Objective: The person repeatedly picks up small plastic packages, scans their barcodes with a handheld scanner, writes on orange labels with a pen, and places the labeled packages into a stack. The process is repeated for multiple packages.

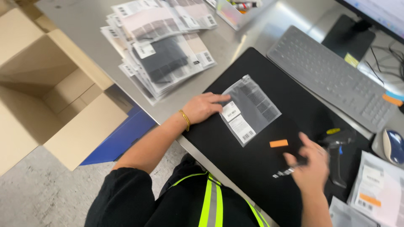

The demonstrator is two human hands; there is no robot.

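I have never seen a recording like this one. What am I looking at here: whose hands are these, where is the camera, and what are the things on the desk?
There is one picture, taken by a camera worn on a person's head, looking down at their own two bare hands. No machine is involved.

The left hand, with a gold bangle on its wrist, lies flat on the edge of a small clear bag with white labels. The bag rests on a black mat on a grey desk. The right hand is blurred; it is close to a black handheld scanner, but whether it grips anything is unclear.

Around them are a stack of similar packed bags, a grey keyboard, a mouse, a small orange tag, and an open cardboard box on the floor.
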